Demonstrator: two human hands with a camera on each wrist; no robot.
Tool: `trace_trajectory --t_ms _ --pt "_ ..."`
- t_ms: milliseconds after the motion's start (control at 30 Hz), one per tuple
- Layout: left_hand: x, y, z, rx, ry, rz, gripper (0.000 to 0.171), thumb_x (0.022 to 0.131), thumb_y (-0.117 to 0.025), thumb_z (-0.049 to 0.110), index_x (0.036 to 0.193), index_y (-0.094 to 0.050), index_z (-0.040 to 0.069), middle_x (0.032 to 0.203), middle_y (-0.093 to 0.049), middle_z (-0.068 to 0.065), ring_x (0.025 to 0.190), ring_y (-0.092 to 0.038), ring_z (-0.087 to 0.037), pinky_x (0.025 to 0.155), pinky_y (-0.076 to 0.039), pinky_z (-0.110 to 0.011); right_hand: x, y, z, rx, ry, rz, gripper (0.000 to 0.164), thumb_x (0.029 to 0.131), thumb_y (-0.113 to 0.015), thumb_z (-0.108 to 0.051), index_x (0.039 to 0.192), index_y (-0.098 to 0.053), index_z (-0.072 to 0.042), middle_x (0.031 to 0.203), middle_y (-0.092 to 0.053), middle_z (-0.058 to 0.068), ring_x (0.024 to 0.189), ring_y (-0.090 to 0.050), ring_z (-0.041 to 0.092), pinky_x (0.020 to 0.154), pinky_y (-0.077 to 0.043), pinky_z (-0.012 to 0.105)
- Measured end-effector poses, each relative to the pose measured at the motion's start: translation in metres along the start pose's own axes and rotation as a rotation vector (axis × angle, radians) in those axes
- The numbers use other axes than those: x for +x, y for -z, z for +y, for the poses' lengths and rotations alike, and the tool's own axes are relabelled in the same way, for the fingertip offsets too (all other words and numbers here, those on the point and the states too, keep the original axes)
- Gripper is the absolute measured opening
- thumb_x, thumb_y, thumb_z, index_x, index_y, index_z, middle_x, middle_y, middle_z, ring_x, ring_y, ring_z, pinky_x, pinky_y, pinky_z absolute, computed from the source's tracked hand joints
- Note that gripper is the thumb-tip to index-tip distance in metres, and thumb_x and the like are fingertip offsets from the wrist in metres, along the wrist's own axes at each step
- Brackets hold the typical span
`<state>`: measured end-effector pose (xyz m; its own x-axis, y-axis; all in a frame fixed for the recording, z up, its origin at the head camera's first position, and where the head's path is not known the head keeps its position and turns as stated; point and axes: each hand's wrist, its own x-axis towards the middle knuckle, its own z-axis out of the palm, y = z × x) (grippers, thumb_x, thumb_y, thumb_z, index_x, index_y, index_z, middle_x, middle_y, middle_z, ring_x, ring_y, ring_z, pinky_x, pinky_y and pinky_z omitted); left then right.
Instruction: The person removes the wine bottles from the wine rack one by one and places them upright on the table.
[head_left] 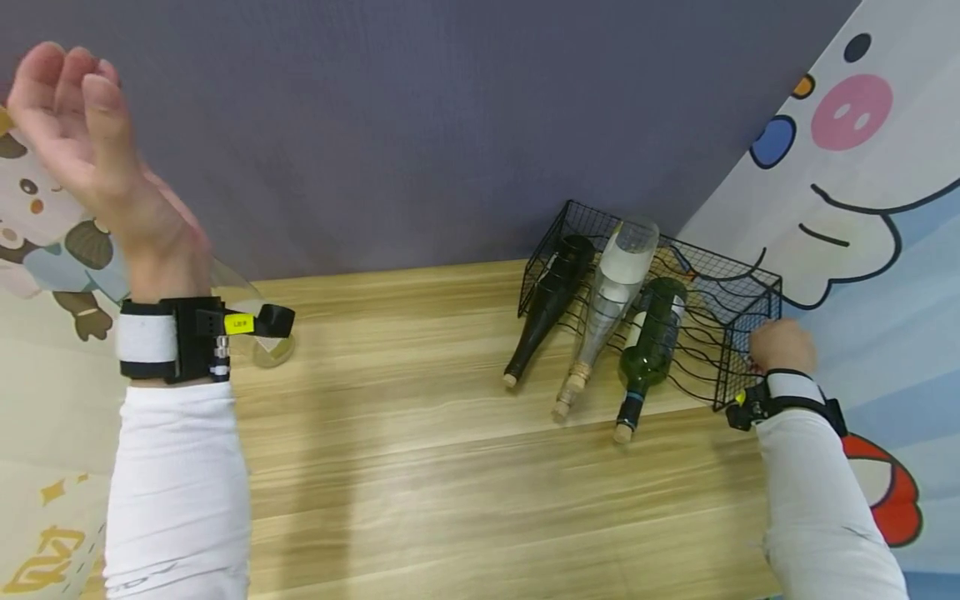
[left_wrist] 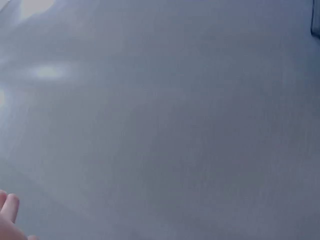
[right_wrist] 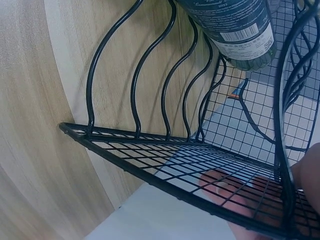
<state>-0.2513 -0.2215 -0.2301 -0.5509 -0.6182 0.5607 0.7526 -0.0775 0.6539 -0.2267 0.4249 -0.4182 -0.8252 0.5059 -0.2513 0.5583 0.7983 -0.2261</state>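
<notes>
My right hand [head_left: 782, 346] grips the right end of a black wire wine rack [head_left: 752, 333]. Through the mesh in the right wrist view, its fingers [right_wrist: 232, 197] show outside the end panel, with the thumb on the other side. Three corked bottles lie in the rack, necks toward me: a dark one [head_left: 555, 287], a clear one [head_left: 618, 271] with a pale label, and a green one [head_left: 651, 342]. Raised at the far left, my left hand [head_left: 90, 142] holds nothing, its fingers loosely bent. Only some fingertips [left_wrist: 10, 207] appear in the left wrist view.
Behind my left wrist, a clear glass object [head_left: 273, 348], partly hidden, is on the wood-grain table [head_left: 420, 492]. A grey-blue wall [head_left: 390, 133] rises behind the table. Cartoon-printed panels [head_left: 870, 250] stand at both sides, the right one close to the rack.
</notes>
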Motion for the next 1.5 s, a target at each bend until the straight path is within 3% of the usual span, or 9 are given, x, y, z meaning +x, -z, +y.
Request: trace_trajectory --t_ms 100,167,233,467,567,733,933,1200,1500 --pt "-0.008 -0.016 0.001 -0.06 0.065 -0.032 0.056 0.074 -0.075 0.006 0.124 -0.049 0.004 0.123 -0.054 -0.004 0.118 -0.054 -0.008 0.106 -0.041 -0.017 -0.001 0.002 -0.001 0.0 -0.002 -0.01 0.049 0.104 -0.021 -0.021 0.09 -0.053 0.012 0.07 -0.056 0.021 0.07 -0.058 0.037 0.047 -0.045 0.034" --pt "-0.017 -0.024 -0.004 -0.067 0.087 -0.098 0.053 0.077 -0.073 0.007 0.124 -0.05 0.004 0.122 -0.054 -0.006 0.119 -0.053 -0.012 0.106 -0.041 -0.02 -0.002 0.002 -0.002 -0.004 -0.005 -0.017 0.048 0.104 -0.022 -0.021 0.09 -0.054 0.012 0.071 -0.056 0.021 0.07 -0.058 0.036 0.046 -0.046 0.033" --pt "-0.027 -0.03 -0.012 -0.054 0.108 -0.17 0.053 0.078 -0.073 0.01 0.125 -0.05 0.004 0.122 -0.054 -0.007 0.121 -0.052 -0.015 0.105 -0.041 -0.022 -0.002 0.003 -0.003 -0.012 -0.007 -0.022 0.047 0.104 -0.023 -0.021 0.09 -0.055 0.012 0.071 -0.056 0.021 0.07 -0.057 0.035 0.047 -0.046 0.033" --pt "-0.062 -0.047 -0.037 0.002 0.305 -0.355 0.054 0.082 -0.074 0.016 0.129 -0.048 0.008 0.124 -0.053 -0.005 0.12 -0.054 -0.021 0.105 -0.044 -0.027 -0.002 0.001 -0.006 -0.009 -0.012 -0.017 0.046 0.104 -0.025 -0.021 0.091 -0.055 0.011 0.07 -0.057 0.02 0.07 -0.057 0.034 0.047 -0.046 0.032" --pt "-0.078 -0.05 -0.049 0.042 0.356 -0.427 0.057 0.084 -0.073 0.017 0.133 -0.046 0.007 0.123 -0.052 -0.004 0.119 -0.056 -0.023 0.107 -0.044 -0.031 -0.003 0.0 -0.007 -0.006 -0.015 -0.019 0.044 0.104 -0.026 -0.021 0.092 -0.055 0.011 0.071 -0.057 0.02 0.071 -0.057 0.035 0.047 -0.046 0.032" --pt "-0.097 -0.06 -0.066 0.175 0.404 -0.546 0.064 0.084 -0.072 0.024 0.139 -0.042 0.009 0.131 -0.048 -0.005 0.126 -0.054 -0.026 0.108 -0.045 -0.036 -0.002 -0.001 -0.006 0.015 -0.015 -0.02 0.045 0.104 -0.025 -0.022 0.101 -0.053 0.014 0.073 -0.057 0.02 0.069 -0.058 0.034 0.047 -0.046 0.033" --pt "-0.122 -0.081 -0.077 0.455 0.472 -0.72 0.074 0.086 -0.072 0.04 0.146 -0.035 0.019 0.147 -0.042 -0.006 0.132 -0.048 -0.021 0.105 -0.047 -0.04 0.001 0.0 -0.006 0.027 -0.025 -0.008 0.046 0.104 -0.025 -0.022 0.108 -0.05 0.017 0.077 -0.057 0.023 0.069 -0.058 0.034 0.046 -0.046 0.033" --pt "-0.178 -0.108 -0.1 0.602 0.583 -0.885 0.09 0.083 -0.071 0.058 0.15 -0.03 0.013 0.147 -0.042 -0.009 0.132 -0.048 -0.026 0.105 -0.046 -0.041 0.004 0.0 -0.003 0.045 -0.043 -0.013 0.044 0.103 -0.027 -0.021 0.106 -0.049 0.017 0.068 -0.055 0.018 0.059 -0.056 0.028 0.046 -0.048 0.034" --pt "-0.231 -0.12 -0.113 0.769 0.659 -0.955 0.097 0.083 -0.065 0.067 0.149 -0.031 0.005 0.148 -0.042 -0.015 0.131 -0.049 -0.03 0.107 -0.045 -0.043 0.005 -0.004 -0.004 0.045 -0.039 0.02 0.045 0.103 -0.028 -0.02 0.109 -0.05 0.019 0.084 -0.057 0.028 0.07 -0.058 0.035 0.048 -0.048 0.035"
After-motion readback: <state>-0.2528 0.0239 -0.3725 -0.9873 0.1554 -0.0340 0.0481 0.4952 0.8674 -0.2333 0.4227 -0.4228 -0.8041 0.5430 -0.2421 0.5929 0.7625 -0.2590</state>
